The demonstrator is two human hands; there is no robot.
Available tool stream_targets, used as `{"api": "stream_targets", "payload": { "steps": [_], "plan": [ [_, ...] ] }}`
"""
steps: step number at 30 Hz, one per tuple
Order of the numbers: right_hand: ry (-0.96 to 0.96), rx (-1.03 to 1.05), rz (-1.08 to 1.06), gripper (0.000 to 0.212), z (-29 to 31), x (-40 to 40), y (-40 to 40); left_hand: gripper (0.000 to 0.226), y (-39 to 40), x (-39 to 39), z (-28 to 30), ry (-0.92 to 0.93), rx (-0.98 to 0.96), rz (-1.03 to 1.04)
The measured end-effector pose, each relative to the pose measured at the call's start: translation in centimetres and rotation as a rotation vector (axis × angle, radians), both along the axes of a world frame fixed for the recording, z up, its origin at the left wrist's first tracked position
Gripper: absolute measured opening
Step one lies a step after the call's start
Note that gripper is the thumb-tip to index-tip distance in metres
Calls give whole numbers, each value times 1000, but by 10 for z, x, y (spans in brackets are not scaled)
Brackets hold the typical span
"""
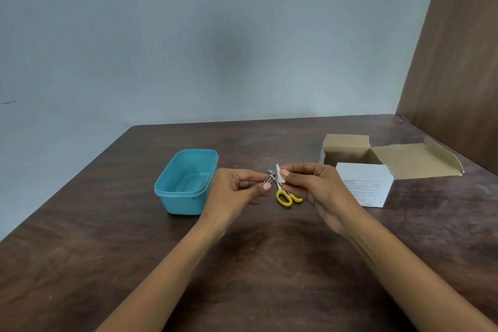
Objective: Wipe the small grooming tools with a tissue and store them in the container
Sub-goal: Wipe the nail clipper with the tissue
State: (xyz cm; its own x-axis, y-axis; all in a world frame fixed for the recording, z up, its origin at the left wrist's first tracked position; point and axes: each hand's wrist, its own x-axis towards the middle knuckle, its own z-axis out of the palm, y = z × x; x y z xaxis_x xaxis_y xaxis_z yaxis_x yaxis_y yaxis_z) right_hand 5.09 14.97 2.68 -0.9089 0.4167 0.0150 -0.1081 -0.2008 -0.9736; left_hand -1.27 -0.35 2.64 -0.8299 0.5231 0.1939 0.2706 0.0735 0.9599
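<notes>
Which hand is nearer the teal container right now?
Left. The left hand, pinching a small metal tool, is right beside the teal container at its right edge. The right hand, pinching the tissue, is farther right, above the yellow scissors.

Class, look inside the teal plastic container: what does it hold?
The teal plastic container shows a bare floor, with one small dark item near its right wall, too small to identify. The left hand covers its right corner.

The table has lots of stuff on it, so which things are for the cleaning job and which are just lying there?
For the job:
small metal tool, held in left hand
tissue, pinched by right hand
yellow-handled scissors
teal container

Just lying about:
open cardboard box
</notes>
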Motion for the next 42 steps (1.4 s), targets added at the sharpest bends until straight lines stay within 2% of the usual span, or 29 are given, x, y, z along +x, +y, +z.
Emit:
{"api": "stream_targets", "payload": {
  "steps": [5,11,20,25,33,39,42],
  "plan": [
    [168,189,-188,8,0,-1,2,16,0,-1,1,-215,108,-25],
    [207,597,-172,14,-7,-2,-9,21,2,2,2,-347,193,-123],
    [234,730,-216,13,-9,0,-17,18,6,1,-3,-522,248,-125],
    [239,703,-277,13,-10,-2,-18,17,8,2,-3,-519,259,-114],
    [235,818,-210,12,-15,-6,-20,14,8,3,-2,-501,309,-12],
    [241,926,-126,12,-9,-5,-13,14,6,2,0,-369,250,32],
    [217,861,-89,11,-5,-5,-9,13,4,1,4,-305,223,42]
  ]
}}
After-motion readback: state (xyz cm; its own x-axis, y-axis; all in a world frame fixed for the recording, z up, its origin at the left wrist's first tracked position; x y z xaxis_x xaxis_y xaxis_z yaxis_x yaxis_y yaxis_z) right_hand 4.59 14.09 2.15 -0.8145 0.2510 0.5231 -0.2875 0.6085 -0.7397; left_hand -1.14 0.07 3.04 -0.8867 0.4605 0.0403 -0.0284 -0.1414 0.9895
